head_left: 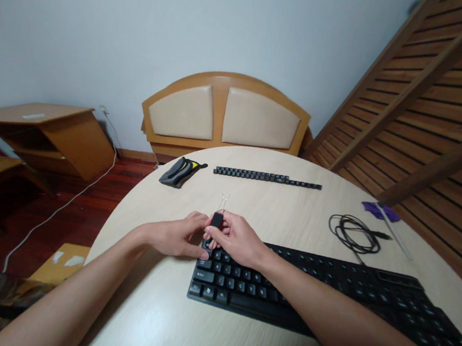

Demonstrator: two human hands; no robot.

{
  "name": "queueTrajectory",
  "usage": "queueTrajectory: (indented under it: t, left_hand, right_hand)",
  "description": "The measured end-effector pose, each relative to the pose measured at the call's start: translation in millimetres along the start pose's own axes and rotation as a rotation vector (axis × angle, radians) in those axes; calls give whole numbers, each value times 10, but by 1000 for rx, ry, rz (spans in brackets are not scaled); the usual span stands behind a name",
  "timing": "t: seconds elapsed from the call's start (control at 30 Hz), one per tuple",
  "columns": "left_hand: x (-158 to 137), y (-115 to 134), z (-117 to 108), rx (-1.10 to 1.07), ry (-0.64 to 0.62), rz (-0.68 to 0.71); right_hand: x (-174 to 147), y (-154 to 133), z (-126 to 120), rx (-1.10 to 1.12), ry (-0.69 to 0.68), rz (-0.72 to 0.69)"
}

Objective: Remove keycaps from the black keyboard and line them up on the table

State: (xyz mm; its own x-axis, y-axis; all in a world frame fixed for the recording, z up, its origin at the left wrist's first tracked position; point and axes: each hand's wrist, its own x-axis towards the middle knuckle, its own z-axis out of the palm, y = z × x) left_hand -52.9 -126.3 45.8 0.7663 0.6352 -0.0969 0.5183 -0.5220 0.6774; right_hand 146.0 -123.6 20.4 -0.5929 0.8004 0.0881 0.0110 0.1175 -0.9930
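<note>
A black keyboard (242, 301) lies on the table in front of me, partly covered by my right forearm. My right hand (238, 237) is closed around the black handle of a wire keycap puller (216, 220) above the keyboard's far left corner. Its two thin wires point away from me. My left hand (185, 236) grips that corner of the keyboard, its thumb on the left edge keys and its fingers by the far side, close to the puller. The left fingertips are partly hidden. Loose black keycaps (251, 174) stand in rows farther back on the table.
On the round pale table (149, 318), a grey, black and yellow pouch-like item (179, 172) lies back left. A coiled black cable (352, 235) and a purple cloth (380, 211) are at right. Behind stands a wooden headboard (219, 111); a slatted wooden screen (418, 115) is at right.
</note>
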Motion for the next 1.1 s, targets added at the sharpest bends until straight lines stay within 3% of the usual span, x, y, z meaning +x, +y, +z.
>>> queueTrajectory:
  t: [0.17, 0.33, 0.7, 0.8, 0.93, 1.1]
  left_hand:
    - [-17, 33, -51, -103, 41, -35]
    - [-34, 156, -137, -144, 202, -91]
    - [-94, 361, -132, 178, 419, -208]
    - [-172, 347, -52, 253, 577, -254]
    - [-232, 255, 156, 146, 829, -327]
    - [-205, 200, 328, 23, 872, -360]
  right_hand:
    - [-3, 1, -20, -14, -3, -27]
    - [-14, 5, -52, -204, 14, -62]
    - [-33, -72, -60, -432, 9, -131]
    - [-60, -104, -65, -517, -43, -202]
    - [-79, -129, -98, -721, -136, -325]
    - [-44, -114, -161, -837, -165, -370]
